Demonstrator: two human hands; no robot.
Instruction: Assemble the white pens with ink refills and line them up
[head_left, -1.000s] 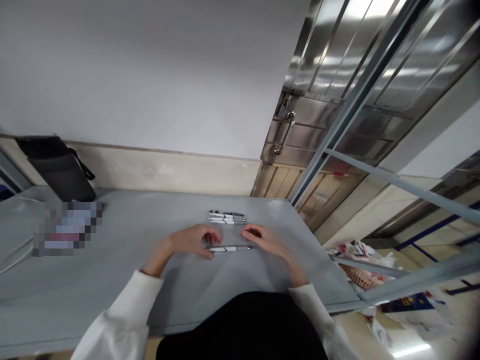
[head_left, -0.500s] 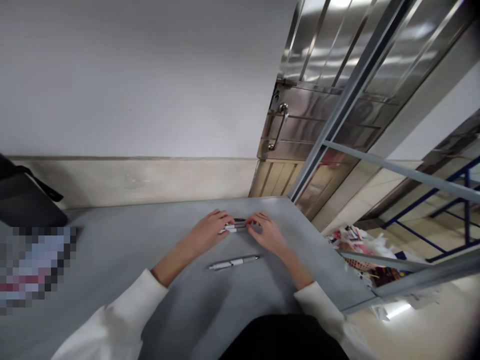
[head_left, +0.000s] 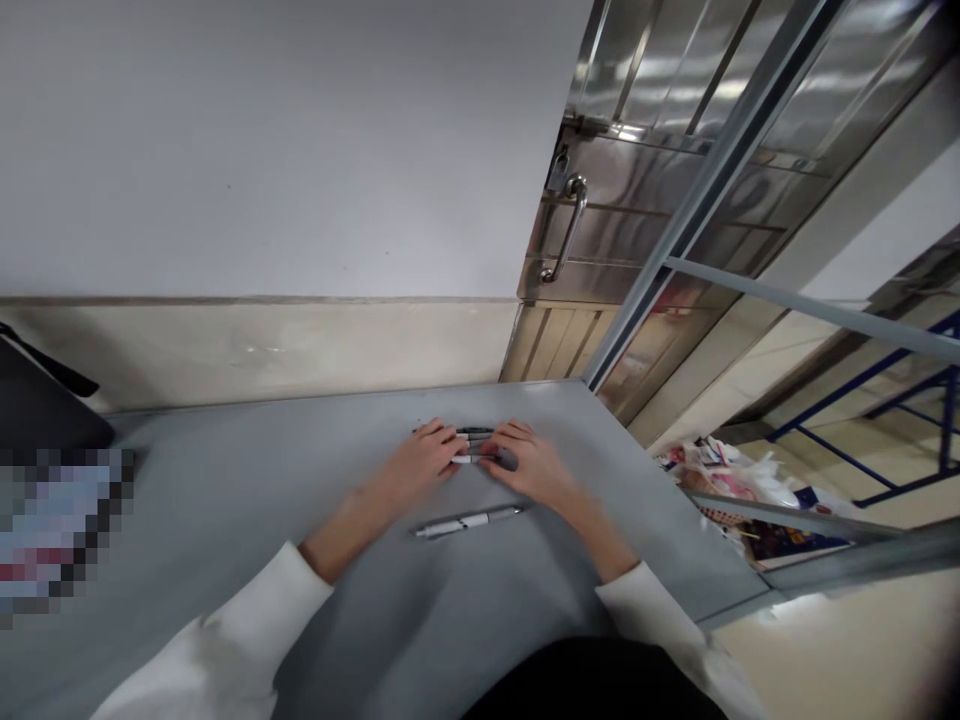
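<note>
Several slim pens (head_left: pixel 475 437) lie side by side on the grey tabletop (head_left: pixel 225 490), between my two hands. My left hand (head_left: pixel 420 460) has its fingers curled round their left ends. At the right ends, my right hand (head_left: pixel 534 465) closes its thumb and fingers on them. My fingers hide both ends of the pens, and the nearest one shows a white barrel. Closer to me, a single white and silver pen (head_left: pixel 469 522) with a dark marking lies apart, untouched, its tip pointing right.
A dark bag (head_left: pixel 45 400) with a strap stands at the far left, beside a pixelated item (head_left: pixel 60 530). The wall (head_left: pixel 300 350) borders the table's back. To the right are a grey metal post (head_left: pixel 660 270), a metal door (head_left: pixel 622 225) and plastic bags (head_left: pixel 750 480) below table level.
My right fingers have shifted slightly left and curl further over the nearest pen. The camera view has shifted a little. The single pen stays where it lay.
</note>
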